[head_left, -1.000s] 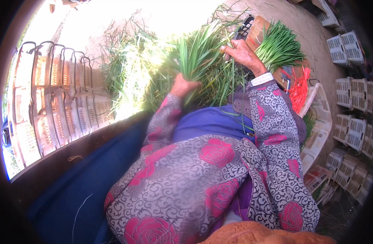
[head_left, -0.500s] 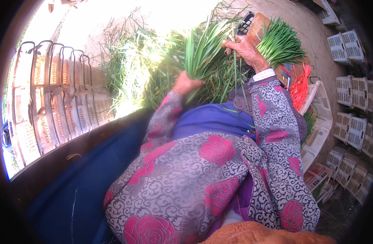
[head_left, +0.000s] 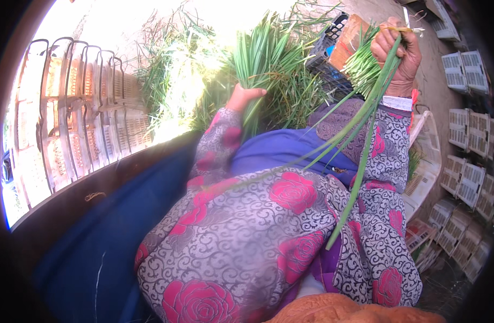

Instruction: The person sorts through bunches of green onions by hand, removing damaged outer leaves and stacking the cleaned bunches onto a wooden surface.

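Observation:
A fanned bunch of green chives (head_left: 260, 54) stands leaf tips up in my left hand (head_left: 245, 98), whose fingers wrap its lower part. My right hand (head_left: 396, 56) is raised at the upper right, closed on a few long chive leaves (head_left: 377, 97). Their pale ends stick out past its knuckles, and the leaves trail down across my blue apron (head_left: 279, 151) and patterned jacket. Just left of that hand lies another chive bunch (head_left: 363, 70), pale stems toward me, partly covered by the hand. It rests by a wooden board (head_left: 351, 39).
Loose chive leaves (head_left: 177, 81) are heaped beyond my lap, washed out by sunlight. A black plastic crate (head_left: 333, 48) stands under the board. White crates (head_left: 77, 118) line the left side; more crates (head_left: 465, 70) stand at right. A white basket (head_left: 426, 156) sits beside my right arm.
My right hand has moved right and up, away from the left-hand bunch, drawing out long leaves that now hang across my lap. My left hand has shifted slightly left and up.

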